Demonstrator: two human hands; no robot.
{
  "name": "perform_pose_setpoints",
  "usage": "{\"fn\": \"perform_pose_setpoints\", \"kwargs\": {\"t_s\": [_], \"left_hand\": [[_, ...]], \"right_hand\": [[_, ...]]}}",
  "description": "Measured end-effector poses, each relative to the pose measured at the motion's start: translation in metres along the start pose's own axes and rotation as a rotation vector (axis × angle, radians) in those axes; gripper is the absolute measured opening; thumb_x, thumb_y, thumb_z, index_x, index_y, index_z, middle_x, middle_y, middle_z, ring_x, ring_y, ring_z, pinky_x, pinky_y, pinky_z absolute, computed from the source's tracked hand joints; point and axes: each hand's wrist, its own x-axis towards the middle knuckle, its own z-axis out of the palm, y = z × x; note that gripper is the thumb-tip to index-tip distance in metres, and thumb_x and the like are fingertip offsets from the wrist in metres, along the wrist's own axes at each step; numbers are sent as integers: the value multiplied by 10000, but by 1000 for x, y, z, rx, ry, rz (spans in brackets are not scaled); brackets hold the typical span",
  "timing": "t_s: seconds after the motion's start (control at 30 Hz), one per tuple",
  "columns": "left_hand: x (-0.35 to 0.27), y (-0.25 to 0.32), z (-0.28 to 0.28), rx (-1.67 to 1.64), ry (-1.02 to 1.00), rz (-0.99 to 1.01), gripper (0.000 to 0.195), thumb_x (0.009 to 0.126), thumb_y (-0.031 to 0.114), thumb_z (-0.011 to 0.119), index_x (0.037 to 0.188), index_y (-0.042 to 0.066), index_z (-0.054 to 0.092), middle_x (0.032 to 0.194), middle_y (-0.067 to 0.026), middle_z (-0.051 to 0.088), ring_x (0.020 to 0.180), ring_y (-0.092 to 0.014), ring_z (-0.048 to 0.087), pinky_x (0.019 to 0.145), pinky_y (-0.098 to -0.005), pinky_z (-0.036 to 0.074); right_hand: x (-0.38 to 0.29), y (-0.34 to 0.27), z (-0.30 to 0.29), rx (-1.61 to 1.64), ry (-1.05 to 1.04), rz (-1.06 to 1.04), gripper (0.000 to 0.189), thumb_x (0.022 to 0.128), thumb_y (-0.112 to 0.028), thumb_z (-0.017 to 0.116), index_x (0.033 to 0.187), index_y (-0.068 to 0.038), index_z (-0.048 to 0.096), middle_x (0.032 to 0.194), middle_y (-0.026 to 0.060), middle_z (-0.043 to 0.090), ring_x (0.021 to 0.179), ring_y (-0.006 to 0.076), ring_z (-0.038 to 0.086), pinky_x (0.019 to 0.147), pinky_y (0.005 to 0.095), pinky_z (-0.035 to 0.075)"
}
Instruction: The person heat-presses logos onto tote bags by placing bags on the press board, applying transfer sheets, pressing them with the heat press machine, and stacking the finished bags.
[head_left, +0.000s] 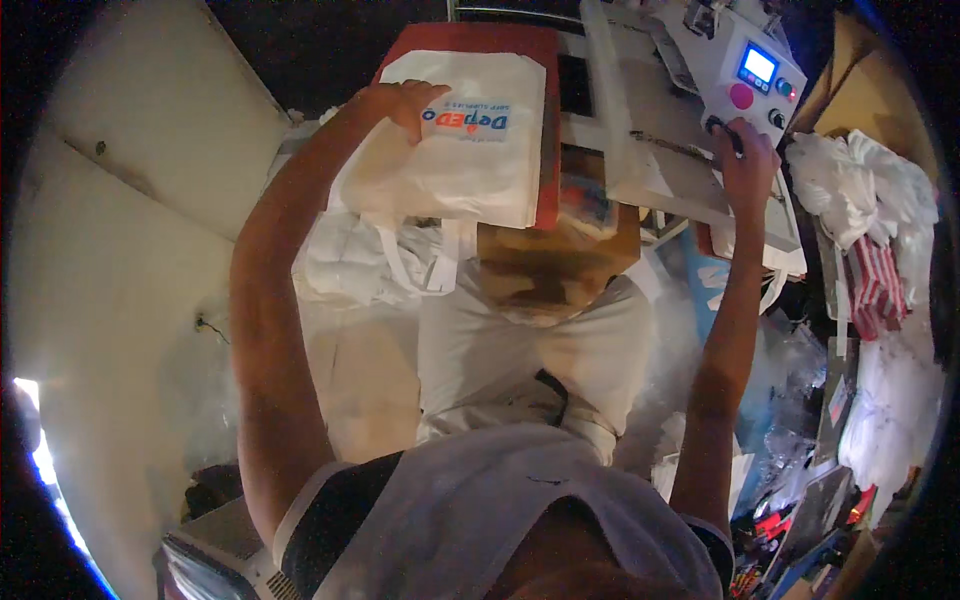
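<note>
My left hand (409, 105) rests on the upper left of a white fabric tote bag (450, 180), its fingers spread. Blue and red printing marks the bag. Several layers show along the bag's right edge, and its handles (446, 262) hang down toward me. Beneath the bag lies a red pad (551, 150). At the right, my right hand (750, 161) is closed around a black handle (727, 135) on what looks like a heat press (652, 176). Just above that hand is the press's control box (780, 82), with a lit screen, a pink-red button and knobs.
Another white bag (784, 259) shows under the press's right side. A cardboard piece (555, 270) is between the red pad and my lap. White bundled material (352, 259) sits below the pad. Plastic bags (862, 187) crowd the right; a pale wall (127, 247) stands left.
</note>
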Motion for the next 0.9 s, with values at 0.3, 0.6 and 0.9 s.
{"fn": "perform_pose_setpoints", "kwargs": {"t_s": [0.3, 0.6, 0.9], "left_hand": [[-18, -2, -10, -28, 23, -26, 1369, 500, 227, 936, 1600, 122, 127, 1587, -216, 304, 1473, -381, 274, 1211, -487, 261], [-22, -1, -14, -10, -6, -55, 1354, 518, 211, 925, 1600, 116, 117, 1597, -209, 284, 1466, -395, 277, 1209, -490, 264], [-19, -3, -30, -208, 148, 100, 1218, 582, 201, 894, 1584, 86, 210, 1599, -201, 297, 1472, -360, 295, 1221, -440, 250]], "right_hand": [[7, -34, 5, 56, 95, 18, 212, 861, -307, 730, 970, -135, 671, 907, 50, 713, 867, 304, 635, 823, 470, 433], [18, -72, 13, -36, 182, -45, 184, 870, -263, 717, 971, -116, 672, 827, 72, 688, 787, 297, 630, 732, 443, 453], [16, -101, 39, -32, 199, 16, 202, 878, -307, 679, 946, -118, 671, 862, 83, 678, 856, 346, 627, 808, 508, 423]]}}
